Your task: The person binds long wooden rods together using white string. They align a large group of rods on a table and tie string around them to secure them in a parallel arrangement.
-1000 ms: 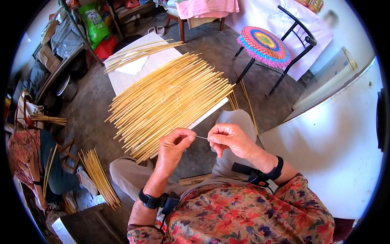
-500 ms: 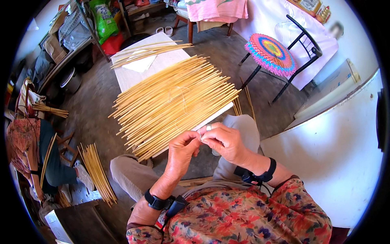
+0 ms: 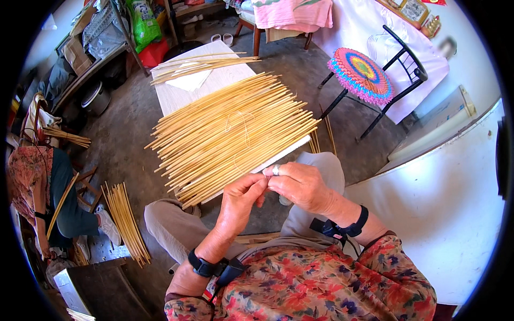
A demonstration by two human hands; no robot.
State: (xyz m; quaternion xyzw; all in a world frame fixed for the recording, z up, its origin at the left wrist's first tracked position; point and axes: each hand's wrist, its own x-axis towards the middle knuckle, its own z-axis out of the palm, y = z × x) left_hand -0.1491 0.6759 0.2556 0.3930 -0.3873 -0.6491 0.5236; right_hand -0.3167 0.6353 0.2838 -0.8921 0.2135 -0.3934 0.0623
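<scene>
My left hand point(image 3: 241, 198) and my right hand point(image 3: 302, 187) meet in front of my lap, fingertips pinched together on a thin white thread; its part between the fingers is mostly hidden. A silver band point(image 3: 275, 170) is on a finger of the right hand. Just beyond my hands, a broad layer of long yellow reed-like sticks point(image 3: 225, 136) lies on a low pale board point(image 3: 193, 53), with loose loops of white thread point(image 3: 245, 128) across it.
Black chair point(image 3: 391, 101) with crocheted cushion at right; white panel point(image 3: 428, 214) beside me. Another person point(image 3: 64, 203) sits at left by stick bundles point(image 3: 126, 224). Cluttered shelving point(image 3: 96, 48) at back left; slippers point(image 3: 222, 39) and pink-covered seat point(image 3: 289, 16) behind.
My hands, earlier a little apart with thread stretched between them, have come together, the right moving leftward. The whole view has shifted slightly.
</scene>
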